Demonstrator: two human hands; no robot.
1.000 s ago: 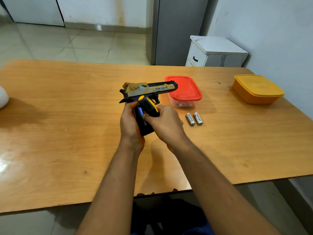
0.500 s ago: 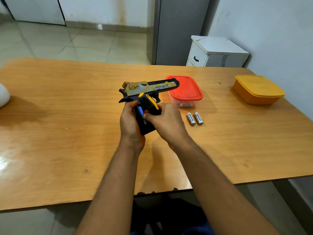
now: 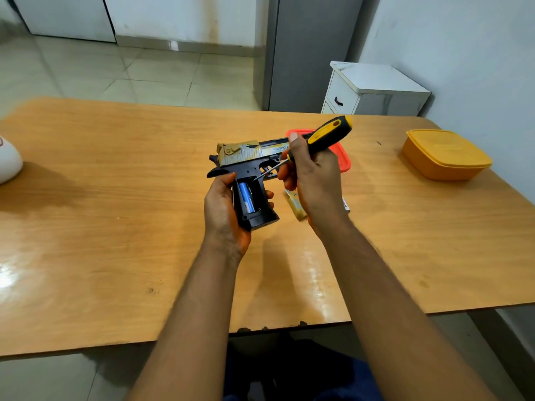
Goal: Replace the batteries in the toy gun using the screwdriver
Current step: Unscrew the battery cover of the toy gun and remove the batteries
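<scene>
A white rounded object (image 3: 8, 160) sits at the table's (image 3: 115, 198) left edge. Above the middle of the table, the left hand (image 3: 223, 209) holds the toy gun (image 3: 249, 169) by its black grip, thumb on one side and fingertips curled round the other. The gun has a gold-and-silver patterned slide over a black frame; the writing on the slide starts with "DESERT", the rest hidden by the right hand. The grip compartment is open and shows a blue battery (image 3: 246, 196) inside. The right hand (image 3: 312, 180) grips the screwdriver (image 3: 315, 143) by its black-and-yellow handle, its thin metal tip touching the top of the open compartment. Just behind the gun is a red-lidded box (image 3: 343, 157); further right stands an orange box (image 3: 445, 154), lid on.
</scene>
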